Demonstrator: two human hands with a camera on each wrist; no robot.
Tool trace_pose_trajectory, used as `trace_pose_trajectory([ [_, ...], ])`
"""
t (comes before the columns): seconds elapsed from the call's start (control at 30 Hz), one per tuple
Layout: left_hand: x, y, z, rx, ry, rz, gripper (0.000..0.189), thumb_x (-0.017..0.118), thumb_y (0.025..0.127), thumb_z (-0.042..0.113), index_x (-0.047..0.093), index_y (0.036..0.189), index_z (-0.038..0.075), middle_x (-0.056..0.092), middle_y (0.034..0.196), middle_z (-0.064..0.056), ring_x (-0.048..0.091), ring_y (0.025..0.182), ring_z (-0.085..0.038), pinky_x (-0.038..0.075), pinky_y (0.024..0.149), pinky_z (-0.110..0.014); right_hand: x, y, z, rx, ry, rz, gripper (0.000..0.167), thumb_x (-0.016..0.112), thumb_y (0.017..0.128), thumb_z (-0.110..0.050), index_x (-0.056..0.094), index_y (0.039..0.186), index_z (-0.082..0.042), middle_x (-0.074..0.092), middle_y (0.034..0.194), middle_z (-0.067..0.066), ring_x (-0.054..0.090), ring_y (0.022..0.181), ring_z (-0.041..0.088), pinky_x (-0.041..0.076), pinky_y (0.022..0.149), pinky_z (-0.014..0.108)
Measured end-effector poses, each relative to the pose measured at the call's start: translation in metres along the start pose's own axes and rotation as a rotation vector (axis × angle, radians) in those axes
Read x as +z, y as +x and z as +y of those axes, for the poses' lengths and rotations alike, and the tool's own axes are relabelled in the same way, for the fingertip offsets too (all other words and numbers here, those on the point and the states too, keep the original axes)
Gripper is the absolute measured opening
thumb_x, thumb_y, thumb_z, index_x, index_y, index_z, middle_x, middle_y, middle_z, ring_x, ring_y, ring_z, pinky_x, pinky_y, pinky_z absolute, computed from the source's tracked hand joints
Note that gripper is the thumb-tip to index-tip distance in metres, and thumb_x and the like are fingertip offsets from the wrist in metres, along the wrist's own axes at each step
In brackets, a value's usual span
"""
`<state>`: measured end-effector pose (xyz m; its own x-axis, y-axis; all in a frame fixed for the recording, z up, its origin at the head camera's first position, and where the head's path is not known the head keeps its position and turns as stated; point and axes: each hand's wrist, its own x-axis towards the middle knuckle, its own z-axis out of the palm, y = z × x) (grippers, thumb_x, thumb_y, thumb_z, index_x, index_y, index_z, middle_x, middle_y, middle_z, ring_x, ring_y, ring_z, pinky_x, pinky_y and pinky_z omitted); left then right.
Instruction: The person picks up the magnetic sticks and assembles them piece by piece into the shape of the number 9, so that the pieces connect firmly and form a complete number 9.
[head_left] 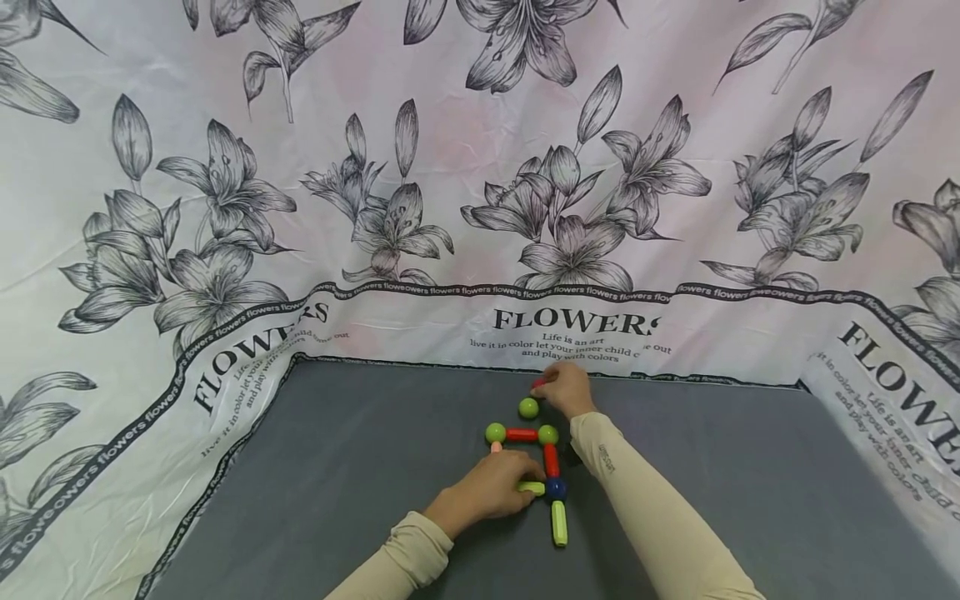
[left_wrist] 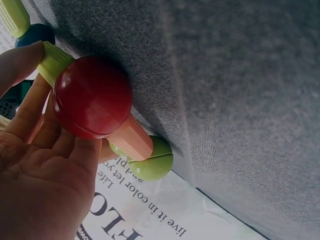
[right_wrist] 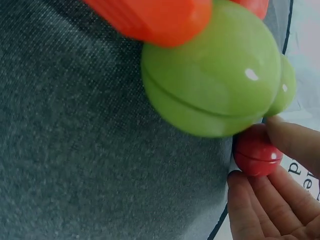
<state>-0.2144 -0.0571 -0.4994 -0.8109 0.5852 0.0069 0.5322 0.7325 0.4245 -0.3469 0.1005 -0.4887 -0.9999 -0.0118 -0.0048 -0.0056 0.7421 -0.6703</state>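
Magnetic sticks and balls form a flat frame on the table. My left hand (head_left: 487, 487) pinches a yellow-green stick (left_wrist: 52, 64) between thumb and fingers. That stick joins a red ball (left_wrist: 95, 97) to a blue ball (head_left: 555, 488). From the red ball a peach stick (left_wrist: 131, 140) runs to a green ball (head_left: 495, 433). One red stick (head_left: 522, 435) links this to a second green ball (head_left: 547, 435), and another red stick (head_left: 551, 460) leads down to the blue ball. Farther back, my right hand (head_left: 572, 390) grips another red ball (right_wrist: 257, 152) between thumb and fingers.
A loose-looking green ball (head_left: 528, 408) sits just behind the frame, near my right hand. Another yellow-green stick (head_left: 559, 523) points from the blue ball toward me. The grey table (head_left: 337, 467) meets a flower-printed cloth (head_left: 420, 325) at its back and sides.
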Motion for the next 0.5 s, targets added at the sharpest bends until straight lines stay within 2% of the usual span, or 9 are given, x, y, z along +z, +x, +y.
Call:
trace_pose_trajectory([
  [0.27, -0.002, -0.001, 0.003, -0.001, 0.019, 0.004, 0.023, 0.074, 0.087, 0.014, 0.076, 0.109, 0.017, 0.071, 0.098, 0.008, 0.056, 0.082, 0.001, 0.046, 0.076, -0.015, -0.002, -0.004, 0.004, -0.056, -0.019, 0.039, 0.032, 0.083, 0.076, -0.014, 0.073, 0.102, 0.002, 0.074, 0.103, 0.019, 0.068, 0.092, 0.033, 0.053, 0.086, 0.046],
  [0.37, -0.001, -0.003, 0.003, 0.001, 0.024, 0.009, 0.022, 0.075, 0.086, 0.014, 0.076, 0.108, 0.017, 0.071, 0.098, 0.008, 0.058, 0.083, 0.001, 0.047, 0.077, -0.015, -0.007, -0.009, 0.005, -0.055, 0.016, 0.038, 0.031, 0.082, 0.077, -0.014, 0.072, 0.103, 0.000, 0.075, 0.103, 0.019, 0.070, 0.089, 0.033, 0.055, 0.081, 0.042],
  [0.5, -0.001, -0.003, 0.003, -0.004, 0.022, 0.009, 0.022, 0.074, 0.087, 0.015, 0.076, 0.109, 0.017, 0.071, 0.098, 0.008, 0.059, 0.085, 0.000, 0.048, 0.079, -0.017, -0.021, -0.019, 0.003, -0.031, 0.141, 0.049, 0.034, 0.080, 0.081, -0.016, 0.072, 0.111, -0.002, 0.075, 0.109, 0.019, 0.070, 0.097, 0.033, 0.055, 0.084, 0.042],
])
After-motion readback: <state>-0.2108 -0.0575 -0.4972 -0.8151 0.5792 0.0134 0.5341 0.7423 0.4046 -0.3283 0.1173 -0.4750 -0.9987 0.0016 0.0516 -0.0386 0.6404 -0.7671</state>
